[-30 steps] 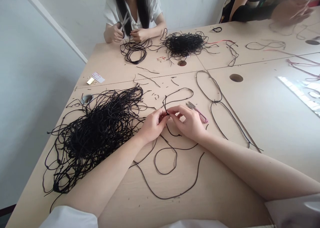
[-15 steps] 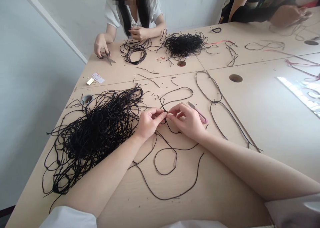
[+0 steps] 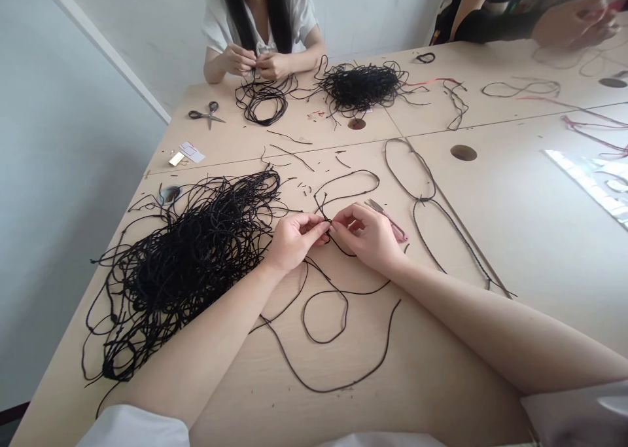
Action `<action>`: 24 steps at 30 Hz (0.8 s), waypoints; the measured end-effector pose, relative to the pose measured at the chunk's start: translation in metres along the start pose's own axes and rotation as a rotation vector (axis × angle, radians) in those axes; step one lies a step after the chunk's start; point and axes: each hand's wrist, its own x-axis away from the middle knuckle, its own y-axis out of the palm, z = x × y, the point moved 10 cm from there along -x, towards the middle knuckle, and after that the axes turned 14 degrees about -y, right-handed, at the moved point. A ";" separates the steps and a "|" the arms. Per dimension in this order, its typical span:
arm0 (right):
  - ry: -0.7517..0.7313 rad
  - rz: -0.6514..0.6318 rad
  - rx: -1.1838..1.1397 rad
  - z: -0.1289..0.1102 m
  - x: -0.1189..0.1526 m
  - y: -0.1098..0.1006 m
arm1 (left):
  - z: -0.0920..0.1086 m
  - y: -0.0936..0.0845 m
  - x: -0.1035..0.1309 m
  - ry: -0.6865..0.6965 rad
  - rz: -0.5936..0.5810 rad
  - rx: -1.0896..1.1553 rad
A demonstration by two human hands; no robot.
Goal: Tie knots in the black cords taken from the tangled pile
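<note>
Thumb and fingers of my left hand (image 3: 297,239) pinch a thin black cord (image 3: 349,174) near the middle of the table. My right hand (image 3: 369,235) pinches the same cord just to the right, the fingertips of both hands almost touching. The knot or crossing between the fingers is partly hidden. One loop of the cord spreads out beyond my hands, and long loose cord (image 3: 324,391) curls on the table below them. Beside my right hand lies a pink-handled cutter or snips (image 3: 398,231), partly covered by that hand.
A big tangled heap of black cords (image 3: 181,257) lies left of my hands. Looped cords (image 3: 434,198) lie to the right. Across the table a co-worker's hands (image 3: 255,63) work at cords, near scissors (image 3: 209,114) and another black heap (image 3: 360,86). Another person's hands (image 3: 576,25) are far right.
My hands stay nearly in place, the pinched cord shifting slightly between the fingertips. The co-worker opposite has let go of the scissors and brought both hands together.
</note>
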 end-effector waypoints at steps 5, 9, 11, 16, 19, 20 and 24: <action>-0.005 -0.012 -0.015 -0.002 0.001 0.001 | 0.000 0.001 0.000 -0.009 -0.014 -0.007; -0.023 -0.025 -0.003 -0.002 0.001 0.002 | 0.000 0.000 0.000 -0.009 -0.009 -0.009; -0.016 -0.025 0.016 0.000 0.001 0.002 | -0.001 0.001 0.000 -0.019 -0.013 -0.001; 0.021 -0.004 0.055 0.003 0.001 -0.002 | -0.006 0.005 -0.002 -0.068 -0.069 0.052; 0.028 0.004 0.068 0.003 0.001 -0.003 | -0.007 0.005 -0.002 -0.092 -0.067 0.068; 0.031 0.005 0.071 0.003 0.000 -0.003 | -0.007 0.004 -0.002 -0.098 -0.060 0.071; 0.041 0.001 0.072 0.004 0.001 -0.003 | -0.008 0.003 -0.002 -0.112 -0.039 0.092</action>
